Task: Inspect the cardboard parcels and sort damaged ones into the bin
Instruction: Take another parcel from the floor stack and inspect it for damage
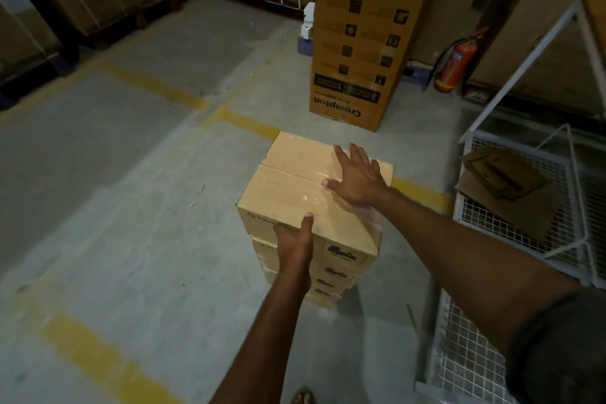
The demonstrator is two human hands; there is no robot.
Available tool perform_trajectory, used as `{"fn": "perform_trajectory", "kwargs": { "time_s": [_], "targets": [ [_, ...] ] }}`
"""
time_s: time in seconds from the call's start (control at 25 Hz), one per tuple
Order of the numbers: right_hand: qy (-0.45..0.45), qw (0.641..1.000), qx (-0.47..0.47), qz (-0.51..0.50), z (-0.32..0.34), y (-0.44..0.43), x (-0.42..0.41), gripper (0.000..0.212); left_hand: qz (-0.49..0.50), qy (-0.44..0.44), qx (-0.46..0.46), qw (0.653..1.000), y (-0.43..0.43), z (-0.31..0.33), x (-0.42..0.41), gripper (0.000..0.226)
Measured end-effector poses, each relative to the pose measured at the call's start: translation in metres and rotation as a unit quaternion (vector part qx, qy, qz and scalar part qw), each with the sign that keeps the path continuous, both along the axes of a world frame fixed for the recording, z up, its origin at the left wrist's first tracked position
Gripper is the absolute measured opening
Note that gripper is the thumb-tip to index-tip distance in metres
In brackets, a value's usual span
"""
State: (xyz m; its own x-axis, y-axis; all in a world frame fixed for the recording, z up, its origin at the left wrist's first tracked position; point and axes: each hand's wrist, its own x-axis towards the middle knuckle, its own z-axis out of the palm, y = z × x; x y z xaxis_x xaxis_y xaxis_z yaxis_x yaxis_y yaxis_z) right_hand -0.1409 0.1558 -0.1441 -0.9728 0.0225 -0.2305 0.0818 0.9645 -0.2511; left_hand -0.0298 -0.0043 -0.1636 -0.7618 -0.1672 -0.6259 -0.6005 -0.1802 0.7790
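A stack of several brown cardboard parcels [331,275] stands on the concrete floor in the middle of the head view. The top parcel [295,180] is sealed with clear tape along its middle seam. My left hand [295,236] grips its near edge, thumb on top and fingers down the front face. My right hand [357,177] lies flat and spread on the parcel's top right. A white wire-mesh bin [511,216] stands to the right and holds flattened cardboard [505,187].
A tall Crompton carton [360,43] stands behind the stack. A red fire extinguisher [454,62] sits by the far right wall. Large cartons on pallets [65,3] line the left and back. Yellow lines [98,357] mark the floor.
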Motion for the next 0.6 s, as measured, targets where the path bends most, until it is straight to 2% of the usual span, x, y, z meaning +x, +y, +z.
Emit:
{"fn": "perform_trajectory", "kwargs": {
  "time_s": [0.12,0.28,0.44,0.6],
  "targets": [
    [-0.022,0.999,-0.021,-0.021,-0.005,0.001,-0.008,0.104,-0.007,-0.009,0.004,1.000,-0.003,-0.003,-0.004,0.077],
    [0.031,0.999,-0.007,-0.028,-0.007,0.003,-0.009,0.117,-0.070,-0.022,0.006,0.997,-0.008,0.000,-0.004,0.096],
    [-0.076,0.995,-0.028,-0.052,-0.005,0.015,-0.022,0.144,-0.076,-0.009,-0.006,0.997,-0.008,0.004,0.002,0.097],
    [-0.055,0.994,-0.037,-0.082,-0.010,0.015,-0.019,0.143,-0.069,-0.016,0.035,0.997,-0.005,-0.003,0.002,0.116]
  ]
}}
